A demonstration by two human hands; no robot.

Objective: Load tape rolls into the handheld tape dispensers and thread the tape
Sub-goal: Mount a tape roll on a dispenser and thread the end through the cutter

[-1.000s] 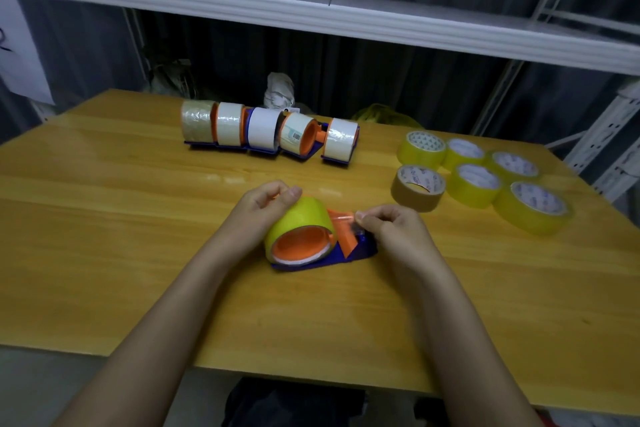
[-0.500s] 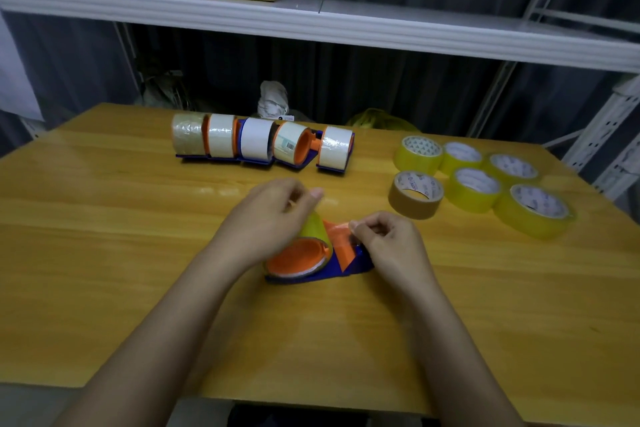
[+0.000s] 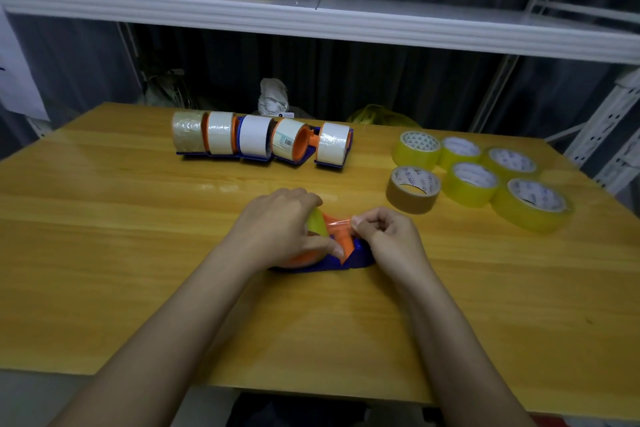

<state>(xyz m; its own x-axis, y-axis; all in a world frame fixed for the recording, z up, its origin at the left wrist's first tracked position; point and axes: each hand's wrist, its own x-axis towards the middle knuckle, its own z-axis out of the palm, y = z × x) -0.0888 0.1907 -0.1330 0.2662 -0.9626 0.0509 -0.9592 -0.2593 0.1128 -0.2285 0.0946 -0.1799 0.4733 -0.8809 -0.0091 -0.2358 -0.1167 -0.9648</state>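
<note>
- The dispenser (image 3: 349,258) you are loading lies on its side near the front middle of the table (image 3: 104,236), blue frame down, so the orange hub faces you and the tape path stays reachable.
- The yellow roll (image 3: 318,224) already sits on that hub, mostly hidden under your left hand (image 3: 277,225). That hand is curled over the roll, thumb pressed near the frame, which likely keeps the roll from spinning while the tape is drawn off.
- Your right hand (image 3: 384,236) pinches the free tape end (image 3: 337,224) between thumb and forefinger, just above the orange guide, stretching a short clear strip from the roll. By my reading, this is the threading step.
- Behind, a row of five loaded dispensers (image 3: 259,140) stands near the far edge, out of the working area.
- To the right, five yellow rolls (image 3: 485,170) and one brown roll (image 3: 412,189) lie flat, clustered within reach for later loading.
</note>
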